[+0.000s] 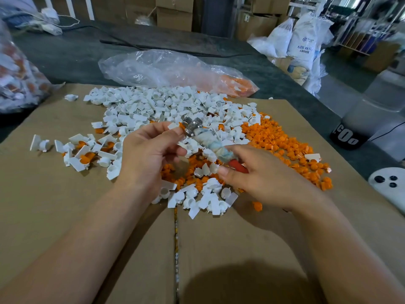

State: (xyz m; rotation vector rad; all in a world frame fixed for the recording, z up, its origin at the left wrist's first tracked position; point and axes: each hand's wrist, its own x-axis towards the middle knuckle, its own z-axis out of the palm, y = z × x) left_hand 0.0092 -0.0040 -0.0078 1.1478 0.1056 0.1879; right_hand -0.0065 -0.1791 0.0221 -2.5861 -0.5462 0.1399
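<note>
My right hand (260,176) grips a hand tool (206,139) by its red handle, which is wrapped in pale tape; the metal head points up and left. My left hand (149,150) pinches a small orange part (181,126) against that metal head. Both hands hover above a cardboard sheet (65,194) covered by a heap of white plastic caps (157,106) and a spread of orange plastic pieces (276,137).
A clear plastic bag (166,69) with some orange pieces lies behind the heap. Another full bag (17,80) sits at far left. A white device (390,187) lies at right. A translucent bin (368,119), sacks and cartons stand beyond the table.
</note>
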